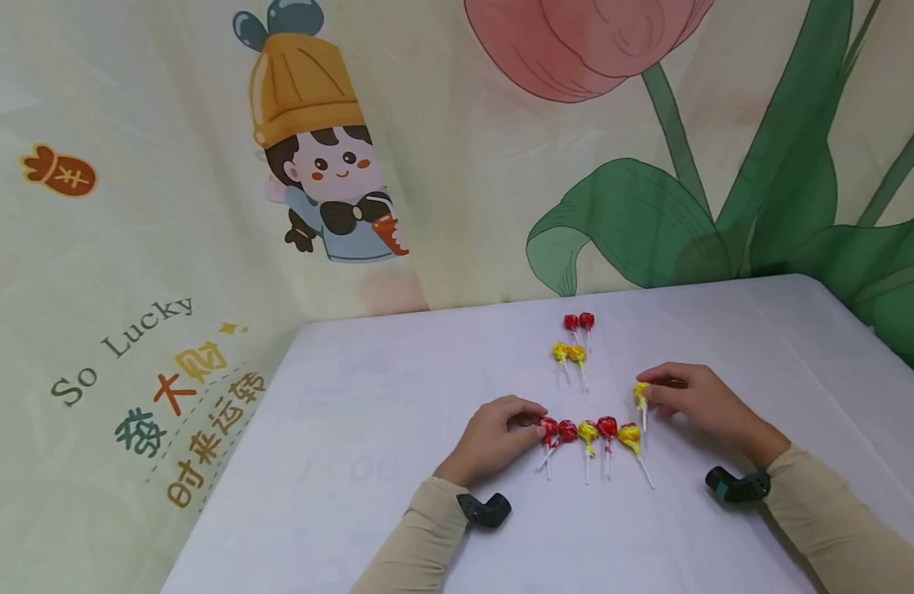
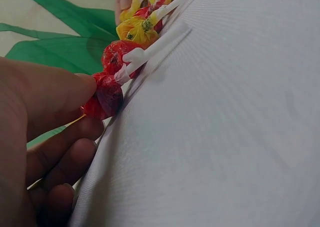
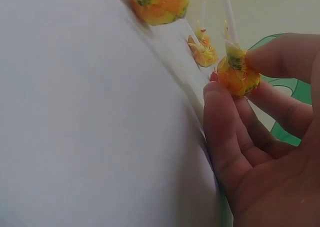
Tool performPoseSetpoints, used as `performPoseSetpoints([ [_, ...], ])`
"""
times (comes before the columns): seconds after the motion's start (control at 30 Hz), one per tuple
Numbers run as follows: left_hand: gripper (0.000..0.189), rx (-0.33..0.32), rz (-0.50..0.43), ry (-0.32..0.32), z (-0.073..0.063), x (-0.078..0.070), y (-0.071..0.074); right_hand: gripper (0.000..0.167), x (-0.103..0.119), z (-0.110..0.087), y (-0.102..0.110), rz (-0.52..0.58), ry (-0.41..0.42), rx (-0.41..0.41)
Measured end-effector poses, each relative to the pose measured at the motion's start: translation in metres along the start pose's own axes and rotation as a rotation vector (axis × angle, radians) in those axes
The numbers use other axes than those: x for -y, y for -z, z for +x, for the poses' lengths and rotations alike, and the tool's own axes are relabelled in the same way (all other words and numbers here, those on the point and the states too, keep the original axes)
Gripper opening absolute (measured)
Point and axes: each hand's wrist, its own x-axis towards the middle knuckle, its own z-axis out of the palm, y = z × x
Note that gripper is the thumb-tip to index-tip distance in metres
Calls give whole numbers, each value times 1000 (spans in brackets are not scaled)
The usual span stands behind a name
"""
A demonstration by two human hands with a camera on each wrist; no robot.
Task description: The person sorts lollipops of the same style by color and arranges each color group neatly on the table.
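My left hand [image 1: 499,437] pinches the red-wrapped lollipop [image 2: 104,98] at the left end of a row, thumb against its candy head. Beside it in the row lie a second red lollipop [image 1: 567,431], a yellow one [image 1: 588,432], a red one [image 1: 608,427] and a yellow one [image 1: 630,436], sticks toward me. My right hand [image 1: 700,406] holds another yellow lollipop [image 3: 239,76] by its head between thumb and fingers, just beyond the row's right end. In the right wrist view its stick points upward.
Farther back on the white table [image 1: 398,388], two yellow lollipops [image 1: 577,355] lie side by side, with two red lollipops [image 1: 586,320] behind them. A printed curtain [image 1: 457,165] hangs at the table's back edge. Black wrist cameras [image 1: 737,485] sit on both wrists.
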Motion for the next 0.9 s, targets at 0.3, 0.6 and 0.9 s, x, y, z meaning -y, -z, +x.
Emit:
performPoseSetpoints([
  [0.3,23,19,20,22,-1,0,-1,46,3,28,-4,9,-20,26],
  [0.6,24,8,59,0,1,-4,1,46,11,50,-5,57,-51,14],
  [0.9,23,0,64,-2,1,0,-2,44,13,61,-7,78,-77,15],
])
